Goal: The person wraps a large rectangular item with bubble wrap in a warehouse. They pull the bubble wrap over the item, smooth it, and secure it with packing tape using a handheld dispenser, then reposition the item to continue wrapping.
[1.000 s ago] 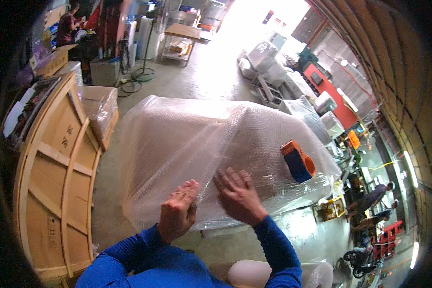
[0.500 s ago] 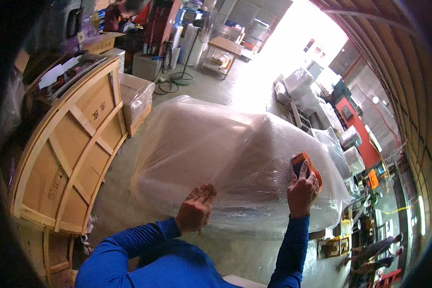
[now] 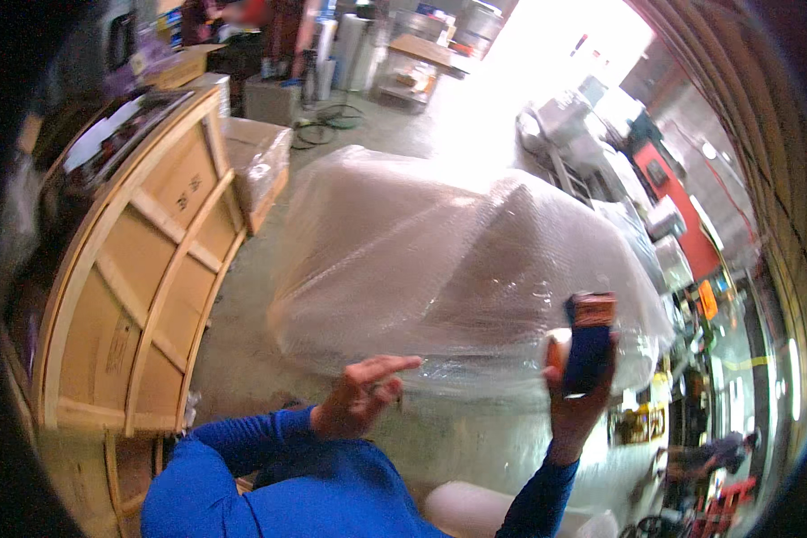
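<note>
A large bulky load lies under a sheet of clear bubble wrap [image 3: 403,260], which drapes over its sides in creases. Raised in front of its right end, my right hand [image 3: 578,408] is closed around what looks like a tape dispenser [image 3: 589,345], dark with an orange end; motion blurs its details. My left hand [image 3: 360,394] hovers near the wrap's front edge, empty, with the index finger stretched out and the thumb apart. What the wrap covers cannot be made out.
To the left stands a wooden-framed crate [image 3: 152,278], with a wrapped carton [image 3: 258,157] behind it. A white roll [image 3: 475,507] lies near my body. Green hose [image 3: 332,124] coils on the far floor. Wrapped goods [image 3: 569,125] line the right; a person [image 3: 722,457] is at lower right.
Both hands have come off the bubble wrap. My right hand has lifted and turned the dispenser upright; my left has drawn back toward me. The view has shifted slightly.
</note>
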Available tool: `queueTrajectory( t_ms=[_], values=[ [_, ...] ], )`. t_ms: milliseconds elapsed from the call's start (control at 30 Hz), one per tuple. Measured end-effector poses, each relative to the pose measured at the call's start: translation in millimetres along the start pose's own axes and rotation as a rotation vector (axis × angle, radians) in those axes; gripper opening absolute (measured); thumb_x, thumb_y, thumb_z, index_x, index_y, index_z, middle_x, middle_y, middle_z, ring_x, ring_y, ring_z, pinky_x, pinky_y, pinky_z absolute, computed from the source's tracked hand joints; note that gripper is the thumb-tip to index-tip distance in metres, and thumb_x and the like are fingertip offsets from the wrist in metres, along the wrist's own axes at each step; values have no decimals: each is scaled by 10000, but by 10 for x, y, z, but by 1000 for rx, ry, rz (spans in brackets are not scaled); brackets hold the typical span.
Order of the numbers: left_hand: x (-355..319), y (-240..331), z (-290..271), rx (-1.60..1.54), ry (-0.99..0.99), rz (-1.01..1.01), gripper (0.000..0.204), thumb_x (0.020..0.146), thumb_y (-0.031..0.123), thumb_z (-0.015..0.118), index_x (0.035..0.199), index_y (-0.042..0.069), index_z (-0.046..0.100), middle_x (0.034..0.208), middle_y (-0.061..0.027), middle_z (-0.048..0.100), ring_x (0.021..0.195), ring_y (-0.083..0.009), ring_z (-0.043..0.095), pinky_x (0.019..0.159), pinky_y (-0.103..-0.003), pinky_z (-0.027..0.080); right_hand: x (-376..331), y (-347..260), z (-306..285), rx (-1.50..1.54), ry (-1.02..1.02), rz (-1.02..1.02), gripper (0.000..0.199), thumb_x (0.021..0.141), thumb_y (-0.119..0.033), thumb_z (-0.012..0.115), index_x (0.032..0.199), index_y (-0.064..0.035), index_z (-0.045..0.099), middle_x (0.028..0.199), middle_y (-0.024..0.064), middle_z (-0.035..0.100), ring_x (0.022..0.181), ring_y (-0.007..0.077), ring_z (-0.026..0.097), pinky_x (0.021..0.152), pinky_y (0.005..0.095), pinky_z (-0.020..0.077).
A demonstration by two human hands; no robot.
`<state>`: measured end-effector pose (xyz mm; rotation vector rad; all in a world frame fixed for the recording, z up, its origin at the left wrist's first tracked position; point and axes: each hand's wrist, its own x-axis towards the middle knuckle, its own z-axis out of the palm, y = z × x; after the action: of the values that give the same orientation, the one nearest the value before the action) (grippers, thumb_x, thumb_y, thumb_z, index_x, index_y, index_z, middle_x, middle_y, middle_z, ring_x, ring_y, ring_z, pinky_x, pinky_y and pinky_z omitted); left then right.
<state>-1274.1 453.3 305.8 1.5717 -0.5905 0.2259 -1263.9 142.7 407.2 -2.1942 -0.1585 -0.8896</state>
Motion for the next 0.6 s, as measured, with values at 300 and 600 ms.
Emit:
queueTrajectory(
  t_ms=[300,600],
  values=[
    [274,-21,-841,-826,-362,-844,555,1033,476,559,1293,-8,640,1164,-66,704,1057,-149,639,936,-324,505,-944,-1235,762,-49,-504,-150,785,612,-206,889,1358,-151,650,935,123,687,730,287,704,643,396,594],
    [451,-267,-1175,-590,-310,-690,210,1002,183,657,1001,-5,751,905,-31,730,833,-93,650,760,-259,529,-1036,-1604,1070,-231,-524,-127,773,635,-199,876,1372,-177,643,954,128,683,763,284,709,655,389,602]
  ],
)
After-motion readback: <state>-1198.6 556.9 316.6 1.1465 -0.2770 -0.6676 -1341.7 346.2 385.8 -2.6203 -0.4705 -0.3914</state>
